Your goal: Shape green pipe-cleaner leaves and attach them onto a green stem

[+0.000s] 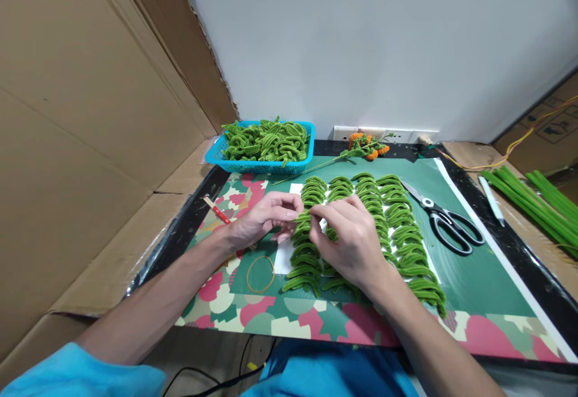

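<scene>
Pale wall (316, 41) and brown cardboard (90, 84) enclose a black table (192, 222) with a patterned sheet (253, 315).
Close together above the rows of green fuzzy pieces (410, 252), the left hand (271, 216) and right hand (352, 231) pinch a short green strip (304, 218), its long axis roughly left to right; its ends are hard to make out against the pieces behind, and the right hand hides part of the rows.

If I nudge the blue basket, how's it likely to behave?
The blue basket looks like thin, perforated plastic, so it's probably light and may slide readily. It's wide and low, so tipping seems unlikely. The fuzzy green pieces are heaped loosely inside, so a sharp jolt could spill a few.
</scene>
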Tool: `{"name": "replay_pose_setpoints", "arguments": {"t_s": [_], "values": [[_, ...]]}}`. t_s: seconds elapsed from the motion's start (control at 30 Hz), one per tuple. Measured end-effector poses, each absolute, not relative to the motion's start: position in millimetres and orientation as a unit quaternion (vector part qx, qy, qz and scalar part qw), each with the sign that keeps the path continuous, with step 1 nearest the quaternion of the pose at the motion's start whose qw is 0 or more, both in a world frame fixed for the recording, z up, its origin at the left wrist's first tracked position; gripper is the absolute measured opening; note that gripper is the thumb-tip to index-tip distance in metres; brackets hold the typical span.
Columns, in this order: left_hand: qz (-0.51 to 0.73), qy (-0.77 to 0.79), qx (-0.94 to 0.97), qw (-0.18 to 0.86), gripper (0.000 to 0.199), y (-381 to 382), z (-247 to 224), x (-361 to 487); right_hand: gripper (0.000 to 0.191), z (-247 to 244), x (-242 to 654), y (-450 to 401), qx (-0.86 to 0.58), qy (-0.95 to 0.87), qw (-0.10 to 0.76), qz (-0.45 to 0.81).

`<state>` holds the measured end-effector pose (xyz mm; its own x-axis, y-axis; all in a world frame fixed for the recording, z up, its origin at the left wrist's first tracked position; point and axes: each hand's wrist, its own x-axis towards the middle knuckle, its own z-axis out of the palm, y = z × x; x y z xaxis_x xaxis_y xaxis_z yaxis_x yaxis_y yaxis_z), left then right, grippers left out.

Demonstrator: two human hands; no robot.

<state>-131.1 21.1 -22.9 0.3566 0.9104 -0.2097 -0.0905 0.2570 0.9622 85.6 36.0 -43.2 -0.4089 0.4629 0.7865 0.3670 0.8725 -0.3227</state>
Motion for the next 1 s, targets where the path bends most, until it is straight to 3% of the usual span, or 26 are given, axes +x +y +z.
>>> {"name": "replay_pose_setpoints", "arguments": {"t_s": [0.47,1.0], "values": [[0.393,0.412,0.500,0.653,0.030,20.7,-22.0,-130.4,0.016,-39.5,89.3,32.3,-0.254,-0.809,0.497,0.186],[0.390,0.425,0.491,0.652,0.037,18.9,-19.4,-126.6,0.011,-42.6,87.9,36.8,-0.217,-0.840,0.497,0.010]]}}
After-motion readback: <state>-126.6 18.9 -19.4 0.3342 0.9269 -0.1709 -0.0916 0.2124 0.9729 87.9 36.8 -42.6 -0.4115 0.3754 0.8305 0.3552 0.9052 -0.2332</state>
